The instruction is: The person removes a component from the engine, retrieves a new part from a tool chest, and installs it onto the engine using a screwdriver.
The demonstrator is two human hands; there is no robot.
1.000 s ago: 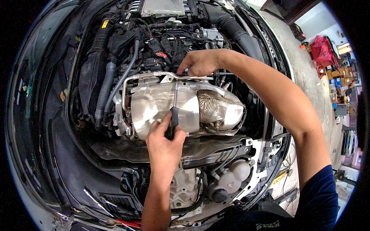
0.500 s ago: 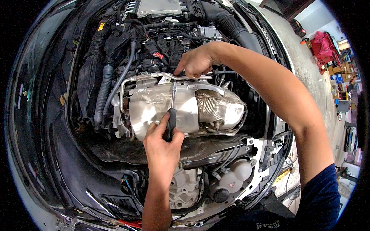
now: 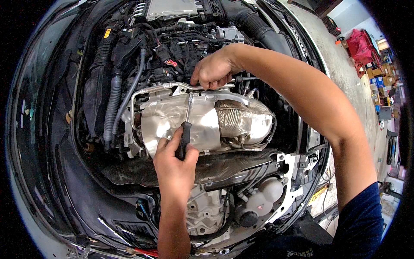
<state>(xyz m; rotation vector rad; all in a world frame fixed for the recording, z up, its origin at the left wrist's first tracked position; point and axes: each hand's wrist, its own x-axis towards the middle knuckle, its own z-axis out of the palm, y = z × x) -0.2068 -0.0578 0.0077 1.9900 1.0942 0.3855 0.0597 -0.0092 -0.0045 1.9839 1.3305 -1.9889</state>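
My left hand [image 3: 176,162] is closed round the black handle of a nut driver [image 3: 185,137]. Its bright shaft slants up over a shiny silver heat shield [image 3: 161,121], and the tip sits at the shield's far edge, just below a thin metal pipe [image 3: 166,87]. My right hand [image 3: 213,71] reaches in from the right with fingers curled down at this pipe. The index fingertip is at the pipe beside a small bracket; what the fingers grip, if anything, is hidden. A ribbed metallic cover [image 3: 241,123] adjoins the shield on its right.
Black hoses [image 3: 113,103] and wiring lie left of and beyond the shield. Nearer me are a dark heat mat [image 3: 224,166] and a pale plastic reservoir [image 3: 261,203] with a black cap. Shelves with boxes [image 3: 381,80] stand far right.
The nut driver now leans slightly more, its handle lower left with my left hand. My right hand stays at the pipe, its fingers shifted a little. The whole view has shifted slightly.
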